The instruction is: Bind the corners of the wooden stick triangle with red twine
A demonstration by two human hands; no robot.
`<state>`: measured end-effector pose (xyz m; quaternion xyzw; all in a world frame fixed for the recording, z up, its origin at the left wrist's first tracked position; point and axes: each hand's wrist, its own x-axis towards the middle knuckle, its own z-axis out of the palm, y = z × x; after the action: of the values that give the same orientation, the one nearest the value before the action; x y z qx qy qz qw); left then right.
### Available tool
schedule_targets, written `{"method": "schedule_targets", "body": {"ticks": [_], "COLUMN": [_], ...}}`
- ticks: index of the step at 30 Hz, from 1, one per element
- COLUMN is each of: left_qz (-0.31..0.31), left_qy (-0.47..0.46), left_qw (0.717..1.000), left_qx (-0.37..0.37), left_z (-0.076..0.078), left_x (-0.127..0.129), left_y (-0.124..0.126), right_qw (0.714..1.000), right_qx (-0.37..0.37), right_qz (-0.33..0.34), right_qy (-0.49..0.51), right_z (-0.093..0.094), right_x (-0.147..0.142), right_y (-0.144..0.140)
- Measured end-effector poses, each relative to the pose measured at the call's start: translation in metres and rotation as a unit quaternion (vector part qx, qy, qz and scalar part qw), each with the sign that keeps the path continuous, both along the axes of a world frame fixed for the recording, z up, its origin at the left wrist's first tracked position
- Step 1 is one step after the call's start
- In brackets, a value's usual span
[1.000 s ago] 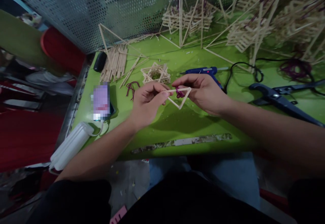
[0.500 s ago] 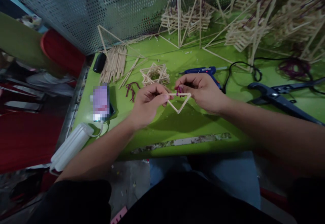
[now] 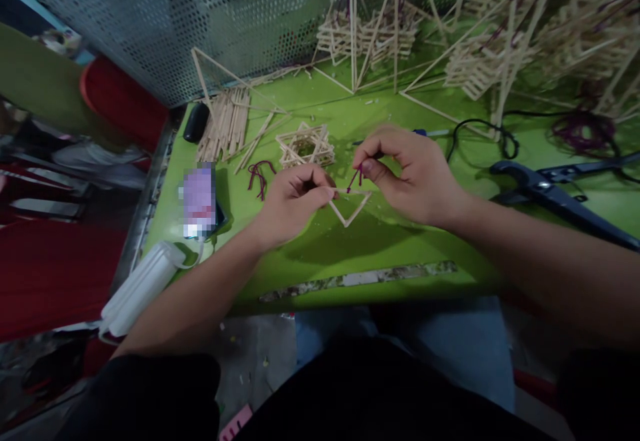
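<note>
While the small stick triangle is pinched at its corner above the green table by the left hand, the purple thread, nipped between right hand fingertips, is best drawn taut.

Dim overhead light, soft shadows, wide-angle edge warp, slight blur.

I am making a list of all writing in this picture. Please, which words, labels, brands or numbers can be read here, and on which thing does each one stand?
None can be read.
Phone: its screen is blurred out, so no text is legible.
White power bank: no print visible.
Scissors and the strip at the front of the green table: no legible marking.
The stick triangle in the left hand and the purple thread in the right hand carry no writing.
</note>
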<state>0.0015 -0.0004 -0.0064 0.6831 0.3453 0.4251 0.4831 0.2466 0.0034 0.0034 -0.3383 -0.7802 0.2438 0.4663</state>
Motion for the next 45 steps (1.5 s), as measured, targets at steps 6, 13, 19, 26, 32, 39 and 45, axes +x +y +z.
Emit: {"method": "schedule_targets", "body": {"ticks": [6,13,19,26,32,39,45], "left_qz": [0.034,0.103,0.15,0.144,0.137,0.148,0.153], "left_qy": [0.036,0.1,0.085,0.057,0.07,0.105,0.121], "left_qw": [0.995,0.932,0.918,0.919,0.915,0.89,0.886], "left_qx": [0.087,0.334,0.356,0.362,0.373,0.418,0.42], "left_z": [0.001,0.007,0.005,0.004,0.004,0.005,0.007], "left_x": [-0.002,-0.003,-0.004,-0.002,-0.001,-0.002,-0.002], "left_y": [0.0,-0.004,-0.007,-0.01,-0.013,-0.011,-0.012], "right_qw": [0.994,0.987,0.978,0.945,0.92,0.917,0.929], "right_qx": [0.088,0.127,0.163,0.266,0.315,0.326,0.304], "right_qz": [-0.022,-0.038,-0.022,-0.037,-0.031,-0.034,-0.03], "right_qy": [-0.06,-0.093,-0.127,-0.188,-0.232,-0.226,-0.21], "right_z": [0.004,0.007,0.003,0.001,0.002,0.001,0.001], "right_x": [0.003,-0.002,-0.005,-0.004,-0.005,-0.008,-0.008], "right_y": [-0.008,-0.021,-0.022,-0.027,-0.031,-0.03,-0.029]}}
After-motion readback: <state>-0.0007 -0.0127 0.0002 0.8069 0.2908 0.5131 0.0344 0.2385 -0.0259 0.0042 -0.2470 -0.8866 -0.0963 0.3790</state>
